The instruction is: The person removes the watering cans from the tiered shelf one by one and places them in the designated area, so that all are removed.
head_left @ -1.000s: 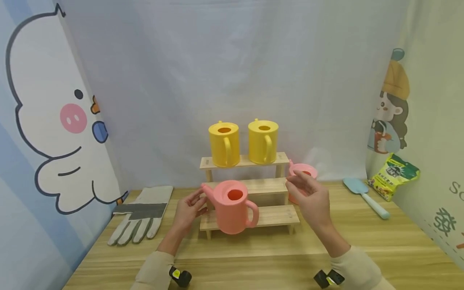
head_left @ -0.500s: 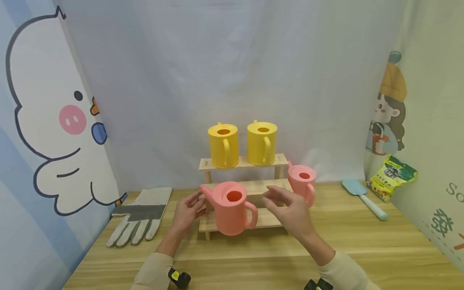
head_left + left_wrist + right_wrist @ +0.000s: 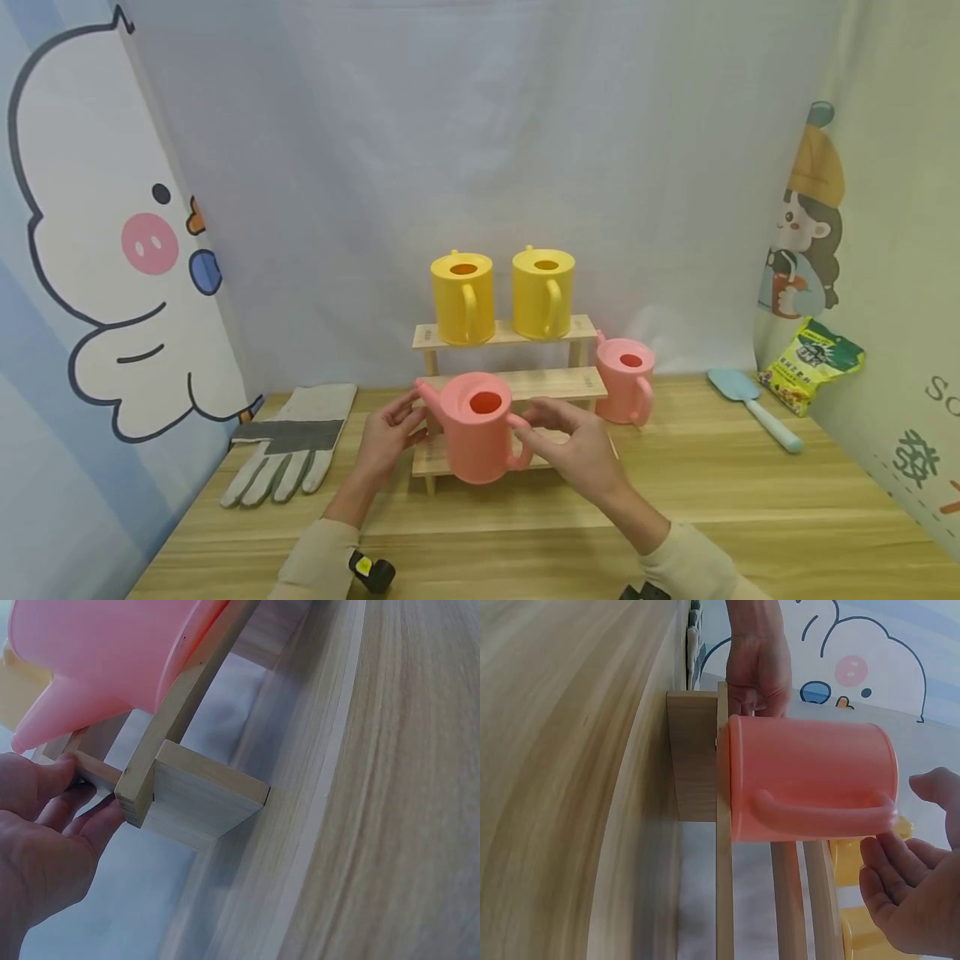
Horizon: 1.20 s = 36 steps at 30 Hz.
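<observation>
A pink watering can (image 3: 477, 446) stands upright on the lowest tier of a wooden step stand (image 3: 551, 383), spout to the left and handle to the right. My left hand (image 3: 384, 446) is at the stand's left end, beneath the spout; in the left wrist view its thumb and fingers pinch the stand's side rail (image 3: 97, 771). Beside the can's handle is my right hand (image 3: 583, 458), thumb and fingers spread apart. In the right wrist view its fingertips reach the top end of the handle (image 3: 817, 820), not wrapped round it.
Two yellow watering cans (image 3: 463, 304) stand on the top tier. A second pink watering can (image 3: 621, 387) is behind the stand's right end. A work glove (image 3: 300, 442) lies at left; a light-blue trowel (image 3: 757, 408) and a green-yellow packet (image 3: 810, 362) are at right.
My right hand has moved left, from in front of the second pink watering can to the handle of the front one. The left hand and the front can have stayed put.
</observation>
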Tool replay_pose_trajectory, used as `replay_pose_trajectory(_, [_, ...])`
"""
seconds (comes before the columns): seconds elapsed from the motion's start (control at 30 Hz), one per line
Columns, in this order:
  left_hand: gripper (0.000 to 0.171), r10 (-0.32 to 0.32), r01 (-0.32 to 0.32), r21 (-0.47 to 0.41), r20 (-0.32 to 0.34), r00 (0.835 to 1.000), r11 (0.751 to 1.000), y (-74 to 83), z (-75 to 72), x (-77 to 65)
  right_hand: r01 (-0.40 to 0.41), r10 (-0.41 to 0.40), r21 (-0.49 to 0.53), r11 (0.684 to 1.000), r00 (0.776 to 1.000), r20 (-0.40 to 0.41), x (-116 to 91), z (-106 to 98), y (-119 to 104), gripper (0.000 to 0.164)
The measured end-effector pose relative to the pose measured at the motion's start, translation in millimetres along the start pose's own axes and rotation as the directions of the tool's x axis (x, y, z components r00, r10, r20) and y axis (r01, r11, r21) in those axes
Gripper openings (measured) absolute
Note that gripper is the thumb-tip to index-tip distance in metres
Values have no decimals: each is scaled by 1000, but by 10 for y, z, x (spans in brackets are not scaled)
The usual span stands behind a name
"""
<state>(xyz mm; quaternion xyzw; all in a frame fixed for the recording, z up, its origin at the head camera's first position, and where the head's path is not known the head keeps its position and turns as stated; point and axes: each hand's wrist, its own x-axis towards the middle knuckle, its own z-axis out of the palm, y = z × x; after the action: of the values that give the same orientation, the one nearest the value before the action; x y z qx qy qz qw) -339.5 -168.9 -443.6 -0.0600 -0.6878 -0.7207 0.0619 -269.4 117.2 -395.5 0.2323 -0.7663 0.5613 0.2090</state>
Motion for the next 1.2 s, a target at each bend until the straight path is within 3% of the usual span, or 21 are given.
replay_pose_trajectory(0.17, [42, 4, -4, 0, -1, 1000, 1000, 3, 1, -3, 10, -10, 11, 1000, 1000, -7, -1, 51, 45, 34])
replay_pose_trajectory(0.63, [42, 1, -1, 5, -9, 1000, 1000, 12, 9, -13, -180, 180, 124, 976, 984, 10, -41, 170, 88, 32])
replay_pose_trajectory(0.83, [42, 3, -3, 12, -9, 1000, 1000, 6, 13, -9, -182, 188, 162, 970, 982, -26, -58, 228, 96, 35])
replay_pose_trajectory(1.2, [44, 2, -2, 0, -15, 1000, 1000, -7, 14, 0, -164, 176, 137, 977, 981, -80, -41, 287, 121, 32])
